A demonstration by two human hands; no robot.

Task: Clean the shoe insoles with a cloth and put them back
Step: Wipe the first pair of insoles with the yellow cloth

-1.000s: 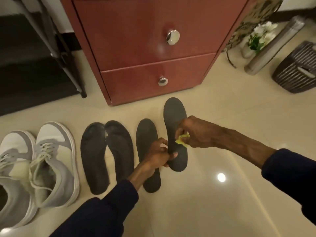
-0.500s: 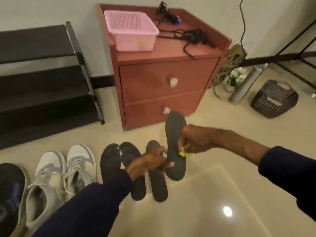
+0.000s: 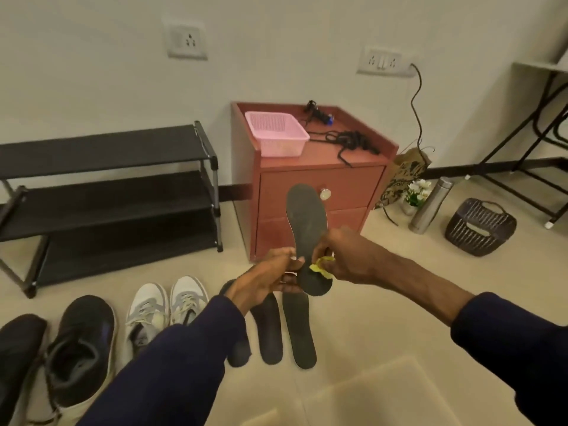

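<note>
Dark navy long sleeves (image 3: 184, 348)

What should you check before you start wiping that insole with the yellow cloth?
1. Is the insole off the floor and held? ok: the left hand grips its lower end.
2. Is the yellow cloth ready? ok: the right hand pinches it against the insole.
3. Is the cloth clean or damp? cannot tell.
4. Which side of the insole faces you? cannot tell.
5. Are the other insoles out of the way? ok: they lie on the floor below.
6. Are the shoes near for putting back? ok: the grey shoes stand to the left.
</note>
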